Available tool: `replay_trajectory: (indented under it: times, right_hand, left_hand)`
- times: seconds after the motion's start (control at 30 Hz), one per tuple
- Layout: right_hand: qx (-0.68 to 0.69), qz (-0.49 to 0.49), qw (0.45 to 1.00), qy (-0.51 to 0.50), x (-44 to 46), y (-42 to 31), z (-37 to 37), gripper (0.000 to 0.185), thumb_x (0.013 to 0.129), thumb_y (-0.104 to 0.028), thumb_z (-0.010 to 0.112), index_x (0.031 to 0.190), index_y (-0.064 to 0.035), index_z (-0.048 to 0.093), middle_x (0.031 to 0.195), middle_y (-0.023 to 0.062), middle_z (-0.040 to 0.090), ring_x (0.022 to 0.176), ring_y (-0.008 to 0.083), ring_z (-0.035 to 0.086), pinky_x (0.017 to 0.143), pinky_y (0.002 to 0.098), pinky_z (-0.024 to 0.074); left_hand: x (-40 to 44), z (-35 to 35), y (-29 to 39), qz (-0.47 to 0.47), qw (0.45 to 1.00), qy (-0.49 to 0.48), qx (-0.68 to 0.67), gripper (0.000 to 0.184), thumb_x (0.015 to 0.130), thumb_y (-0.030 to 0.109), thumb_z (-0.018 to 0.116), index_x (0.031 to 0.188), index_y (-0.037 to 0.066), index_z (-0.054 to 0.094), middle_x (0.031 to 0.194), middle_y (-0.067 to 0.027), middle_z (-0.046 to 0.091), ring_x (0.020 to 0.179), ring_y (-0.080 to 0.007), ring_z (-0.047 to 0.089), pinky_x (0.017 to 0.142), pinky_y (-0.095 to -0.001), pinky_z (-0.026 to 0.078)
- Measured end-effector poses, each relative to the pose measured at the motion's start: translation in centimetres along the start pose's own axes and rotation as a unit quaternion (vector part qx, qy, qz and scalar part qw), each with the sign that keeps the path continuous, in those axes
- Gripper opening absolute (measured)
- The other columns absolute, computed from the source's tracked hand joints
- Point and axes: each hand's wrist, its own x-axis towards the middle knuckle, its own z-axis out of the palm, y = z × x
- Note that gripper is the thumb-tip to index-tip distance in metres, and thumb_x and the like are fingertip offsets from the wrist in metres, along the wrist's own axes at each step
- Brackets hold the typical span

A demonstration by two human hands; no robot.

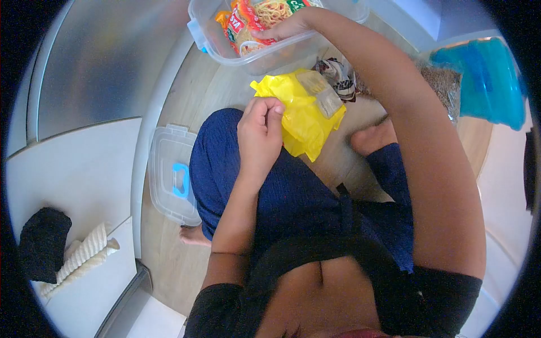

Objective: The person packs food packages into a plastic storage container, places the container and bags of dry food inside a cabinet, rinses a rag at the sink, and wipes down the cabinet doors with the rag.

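Observation:
My left hand (262, 129) has its fingers curled at the left edge of a yellow packet (301, 118), which has a clear window at its upper right. At the top, my right hand (284, 29) reaches into a clear plastic box (270, 63), its fingers stretched over the pasta packets. A red and orange pasta packet (241, 22) lies in the box, beside a packet of noodle-like pasta (273, 12). Just right of the yellow packet is a dark and white wrapper (338, 78).
A clear lid with a blue handle (180, 180) lies on the floor at the left. At the right are a teal container (482, 81) and a bag of brown grains (442, 87). Black cloth (44, 243) and a cream twisted item (84, 256) are at the lower left.

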Motion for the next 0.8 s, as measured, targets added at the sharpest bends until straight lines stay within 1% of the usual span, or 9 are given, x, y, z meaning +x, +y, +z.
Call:
replay_trajectory:
  times: [0.07, 0.1, 0.17, 0.3, 0.37, 0.4, 0.47, 0.6, 0.8]
  right_hand:
    - [-0.044, 0.151, 0.983, -0.091, 1.3, 0.3, -0.2, 0.056, 0.074, -0.055, 0.059, 0.109, -0.0122, 0.060, 0.099, 0.0078, 0.065, 0.079, 0.0224, 0.061, 0.072, 0.0372, 0.0490]
    - [-0.044, 0.150, 0.983, -0.093, 1.2, 0.0, -0.5, 0.056, 0.074, -0.055, 0.059, 0.109, -0.0122, 0.060, 0.099, 0.0078, 0.065, 0.079, 0.0224, 0.061, 0.072, 0.0372, 0.0490]
    - [-0.142, 0.170, 0.954, -0.203, 0.4, -1.3, -2.2, 0.091, 0.080, -0.076, 0.018, 0.111, 0.0002, 0.058, 0.122, 0.0175, 0.053, 0.111, 0.0271, 0.049, 0.096, 0.0381, 0.0337]
    - [-0.082, 0.191, 0.954, -0.216, -0.5, -2.1, -3.7, 0.092, 0.080, -0.076, 0.019, 0.113, 0.0010, 0.056, 0.118, 0.0195, 0.055, 0.113, 0.0278, 0.048, 0.095, 0.0376, 0.0348]
    - [-0.073, 0.223, 0.950, -0.207, -2.1, -3.3, -5.0, 0.087, 0.083, -0.072, 0.021, 0.113, 0.0023, 0.055, 0.108, 0.0205, 0.060, 0.108, 0.0278, 0.052, 0.093, 0.0370, 0.0374]
    - [-0.075, 0.224, 0.950, -0.204, -2.5, -3.3, -5.6, 0.087, 0.083, -0.072, 0.021, 0.113, 0.0023, 0.055, 0.108, 0.0205, 0.060, 0.108, 0.0278, 0.052, 0.093, 0.0370, 0.0374]
    - [-0.001, 0.175, 0.959, -0.224, -3.2, -3.5, -6.8, 0.074, 0.090, -0.061, 0.024, 0.116, 0.0021, 0.052, 0.100, 0.0209, 0.063, 0.101, 0.0270, 0.057, 0.089, 0.0363, 0.0413]
    - [0.033, 0.163, 0.969, -0.185, -7.7, -5.8, -8.7, 0.059, 0.095, -0.048, 0.026, 0.119, 0.0010, 0.048, 0.095, 0.0190, 0.065, 0.096, 0.0239, 0.060, 0.084, 0.0356, 0.0452]
    - [0.195, 0.070, 0.975, -0.076, -15.2, -7.4, -8.9, 0.035, 0.090, -0.018, 0.046, 0.120, 0.0013, 0.043, 0.097, 0.0154, 0.064, 0.093, 0.0208, 0.061, 0.080, 0.0319, 0.0490]
  left_hand:
    - [0.1, -0.1, 0.1, 0.002, 1.000, 0.010, 0.000, 0.008, 0.084, 0.007, 0.054, 0.082, -0.001, 0.056, 0.078, -0.0136, 0.057, 0.070, -0.0268, 0.057, 0.066, -0.0315, 0.045]
    - [0.0, -0.1, 0.0, 0.001, 1.000, 0.011, 0.001, 0.008, 0.084, 0.007, 0.054, 0.082, -0.001, 0.056, 0.078, -0.0136, 0.057, 0.070, -0.0268, 0.057, 0.066, -0.0315, 0.045]
    - [0.1, 0.0, -0.4, -0.015, 1.000, 0.015, -0.005, 0.008, 0.084, 0.007, 0.054, 0.082, -0.001, 0.056, 0.077, -0.0137, 0.057, 0.070, -0.0266, 0.057, 0.066, -0.0316, 0.045]
    - [0.4, -0.1, -1.1, 0.003, 1.000, 0.015, -0.004, 0.009, 0.084, 0.008, 0.055, 0.083, -0.001, 0.056, 0.077, -0.0138, 0.057, 0.070, -0.0255, 0.057, 0.066, -0.0314, 0.045]
    - [0.2, 0.1, -1.5, -0.030, 0.999, 0.004, -0.015, 0.015, 0.089, 0.014, 0.053, 0.086, 0.000, 0.057, 0.077, -0.0034, 0.057, 0.073, -0.0101, 0.052, 0.070, -0.0244, 0.043]
    - [0.2, 0.2, -1.5, -0.026, 0.999, 0.004, -0.018, 0.015, 0.089, 0.014, 0.053, 0.086, 0.000, 0.057, 0.077, -0.0034, 0.057, 0.073, -0.0101, 0.052, 0.070, -0.0244, 0.043]
    - [0.2, 0.4, -1.3, -0.080, 0.996, 0.016, -0.044, 0.011, 0.085, 0.010, 0.055, 0.084, -0.001, 0.057, 0.078, -0.0131, 0.059, 0.071, -0.0228, 0.058, 0.068, -0.0305, 0.045]
    - [0.2, 0.6, -1.8, -0.025, 0.999, 0.025, -0.019, 0.012, 0.085, 0.011, 0.056, 0.085, -0.001, 0.057, 0.078, -0.0128, 0.059, 0.071, -0.0220, 0.058, 0.069, -0.0307, 0.045]
    - [0.3, 0.9, -1.2, -0.080, 0.997, 0.002, -0.024, 0.017, 0.087, 0.016, 0.054, 0.087, -0.001, 0.058, 0.077, -0.0129, 0.061, 0.071, -0.0205, 0.059, 0.068, -0.0306, 0.046]
